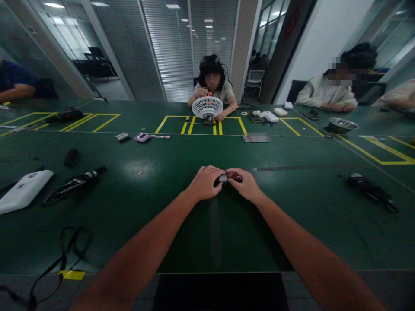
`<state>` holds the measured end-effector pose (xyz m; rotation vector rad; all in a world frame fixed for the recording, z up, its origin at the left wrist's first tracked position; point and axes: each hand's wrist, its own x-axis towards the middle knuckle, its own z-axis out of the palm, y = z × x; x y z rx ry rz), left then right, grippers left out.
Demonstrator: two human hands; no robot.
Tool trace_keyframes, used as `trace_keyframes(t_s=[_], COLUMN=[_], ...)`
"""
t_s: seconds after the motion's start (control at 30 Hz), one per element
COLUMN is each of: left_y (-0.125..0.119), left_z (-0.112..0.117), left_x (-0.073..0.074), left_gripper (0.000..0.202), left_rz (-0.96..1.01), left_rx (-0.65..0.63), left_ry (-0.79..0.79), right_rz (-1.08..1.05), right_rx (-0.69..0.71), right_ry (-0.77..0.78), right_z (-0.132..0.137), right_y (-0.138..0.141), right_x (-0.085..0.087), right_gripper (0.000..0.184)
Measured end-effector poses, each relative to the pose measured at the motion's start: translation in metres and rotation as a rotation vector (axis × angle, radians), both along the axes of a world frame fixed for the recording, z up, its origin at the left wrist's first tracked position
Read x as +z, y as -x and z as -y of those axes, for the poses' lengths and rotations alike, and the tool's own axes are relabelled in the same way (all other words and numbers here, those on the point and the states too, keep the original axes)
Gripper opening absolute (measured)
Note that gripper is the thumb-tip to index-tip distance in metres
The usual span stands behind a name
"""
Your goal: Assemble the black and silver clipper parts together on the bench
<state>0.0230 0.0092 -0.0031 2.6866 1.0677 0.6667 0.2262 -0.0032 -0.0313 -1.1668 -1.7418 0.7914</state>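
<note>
Small silvery piece (222, 178) sits in the gap between my two hands, its right end exposed. My left fingers (212, 171) curl over and grasp its left part, hiding the rest. My right fingers (235, 184) bunch together at its exposed end; cannot tell whether they grip it. Bench (223, 242) spreads beneath my fingers; white fan (207, 106) well beyond them, before a seated person (228, 93).
</note>
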Motion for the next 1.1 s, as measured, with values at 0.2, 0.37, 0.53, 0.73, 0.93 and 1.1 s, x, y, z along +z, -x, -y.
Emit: trace_keyframes(t_s=[0.2,0.37,0.53,0.73,0.93,1.1], left_y=[-0.001,-0.001,-0.001,-0.003,-0.006,-0.014], left_z=[0.001,0.000,0.000,0.002,0.003,0.005], left_x=[0.000,0.000,-0.001,0.001,0.003,0.002], left_gripper=[0.037,0.035,0.036,0.036,0.038,0.036], left_rz=[-0.005,0.000,0.001,-0.022,-0.056,-0.109], left_rx=[0.016,0.011,0.018,0.048,0.109,0.182], left_ry=[0.016,0.009,0.016,0.008,0.024,-0.008], right_rz=[0.002,0.023,0.009,0.013,0.055,0.067], right_rx=[0.001,0.003,0.015,-0.018,-0.091,-0.088], right_ry=[-0.022,-0.021,0.000,-0.030,-0.055,-0.040], right_z=[-0.001,-0.001,0.000,-0.001,-0.002,-0.003], right_y=[0.000,-0.003,-0.003,-0.004,-0.008,-0.009], right_x=[-0.002,0.002,0.003,0.002,0.001,-0.002], right_gripper=[0.029,0.029,0.031,0.031,0.029,0.030])
